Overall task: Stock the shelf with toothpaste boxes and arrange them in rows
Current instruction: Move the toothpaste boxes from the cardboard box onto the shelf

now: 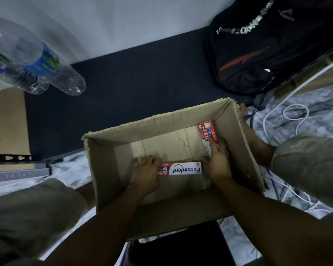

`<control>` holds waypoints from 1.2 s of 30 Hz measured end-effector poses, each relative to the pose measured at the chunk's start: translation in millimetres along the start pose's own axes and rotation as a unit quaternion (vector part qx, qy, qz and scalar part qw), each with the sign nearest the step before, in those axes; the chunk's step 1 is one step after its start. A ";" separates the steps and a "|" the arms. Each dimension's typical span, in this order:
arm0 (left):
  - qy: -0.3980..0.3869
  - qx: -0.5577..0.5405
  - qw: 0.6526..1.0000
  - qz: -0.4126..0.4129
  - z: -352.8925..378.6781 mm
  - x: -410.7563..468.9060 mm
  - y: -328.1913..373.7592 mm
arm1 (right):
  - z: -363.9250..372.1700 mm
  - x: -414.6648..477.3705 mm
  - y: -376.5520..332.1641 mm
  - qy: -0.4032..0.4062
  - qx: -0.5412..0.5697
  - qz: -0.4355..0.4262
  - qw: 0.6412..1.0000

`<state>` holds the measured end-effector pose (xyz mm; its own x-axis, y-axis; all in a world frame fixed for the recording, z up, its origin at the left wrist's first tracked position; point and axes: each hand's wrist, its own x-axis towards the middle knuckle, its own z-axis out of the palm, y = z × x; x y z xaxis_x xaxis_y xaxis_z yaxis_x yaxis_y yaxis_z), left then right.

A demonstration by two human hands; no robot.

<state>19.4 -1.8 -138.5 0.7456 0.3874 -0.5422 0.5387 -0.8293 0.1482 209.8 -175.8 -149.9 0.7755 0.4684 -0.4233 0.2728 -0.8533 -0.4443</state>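
Observation:
An open cardboard carton (pixel 233 120) stands on the floor between my knees. Two white-and-red toothpaste boxes lie inside it. One toothpaste box (pixel 185 168) lies crosswise near the front, and my left hand (pixel 145 172) grips its left end. The other toothpaste box (pixel 207 131) lies lengthwise along the right wall, and my right hand (pixel 218 160) holds its near end with fingers curled on it. The dark shelf board (pixel 142 77) lies beyond the carton.
Two clear water bottles (pixel 33 60) lie at the shelf's left. A black backpack (pixel 267 47) stands at the right back. White cables (pixel 296 116) trail over the marbled floor at the right. A perforated metal shelf rail (pixel 10 158) runs at the left.

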 end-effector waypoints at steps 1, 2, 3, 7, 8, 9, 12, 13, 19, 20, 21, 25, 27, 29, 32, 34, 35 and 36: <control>0.008 -0.003 1.000 0.017 1.5 -1.9 -1.4 | -0.4 3.4 2.5 -0.009 0.011 -0.006 1.000; 0.016 -0.004 0.999 0.042 3.9 -3.2 -2.4 | -1.6 7.1 4.5 -0.021 0.028 -0.003 0.999; 0.020 -0.005 0.997 0.069 5.2 -4.3 -2.1 | -0.5 11.0 8.5 -0.034 0.043 0.005 0.998; -0.010 0.015 0.996 0.082 11.4 -2.9 9.9 | -1.7 14.3 8.7 -0.055 0.078 0.032 0.995; -0.012 0.029 0.996 0.079 12.3 -1.7 13.9 | -3.9 13.5 5.9 -0.059 0.119 0.044 0.990; -0.014 0.045 0.996 0.081 13.5 -0.6 16.9 | -5.8 12.6 4.1 -0.064 0.150 0.050 0.985; -0.041 0.056 0.992 0.105 18.0 -1.3 19.0 | -9.7 9.3 5.0 -0.077 0.168 0.043 0.982; -0.050 0.041 0.992 0.112 18.5 -2.6 18.7 | -10.9 8.1 6.0 -0.081 0.165 0.037 0.982; -0.034 -0.066 0.990 0.117 10.8 -3.5 14.9 | -24.8 -5.3 -2.2 -0.101 0.150 0.021 0.983; -0.021 -0.067 0.991 0.118 7.5 -5.1 13.2 | -27.7 -7.8 -4.9 -0.097 0.150 0.017 0.984; -0.013 -0.057 0.991 0.119 2.5 -8.1 11.3 | -30.4 -9.1 -7.2 -0.090 0.152 0.013 0.984; 0.019 -0.105 0.990 0.094 -16.1 -18.4 1.6 | -50.9 -17.1 -22.5 -0.065 0.155 -0.015 0.986; 0.050 -0.138 0.986 0.077 -26.0 -22.1 -2.8 | -63.8 -24.5 -29.4 -0.061 0.165 -0.035 0.984; 0.087 -0.160 0.981 0.066 -38.5 -26.7 -5.7 | -77.1 -33.3 -35.5 -0.054 0.171 -0.057 0.982; 0.141 -0.171 0.973 0.068 -60.1 -35.1 -5.3 | -98.2 -46.4 -44.5 -0.041 0.184 -0.082 0.979; 0.162 -0.185 0.967 0.068 -79.6 -44.9 -0.1 | -114.8 -57.1 -51.0 -0.023 0.181 -0.106 0.977; 0.170 -0.188 0.965 0.068 -89.6 -49.7 3.0 | -125.1 -63.6 -55.6 -0.011 0.180 -0.117 0.977; 0.177 -0.188 0.963 0.072 -100.8 -55.2 7.4 | -135.8 -69.4 -59.7 0.004 0.179 -0.131 0.975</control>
<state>21.8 11.3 -24.0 0.8747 0.4474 -0.1866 0.4735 -0.7064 0.5261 217.0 -188.5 13.2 0.7109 0.6561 -0.2532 0.2472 -0.5701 -0.7835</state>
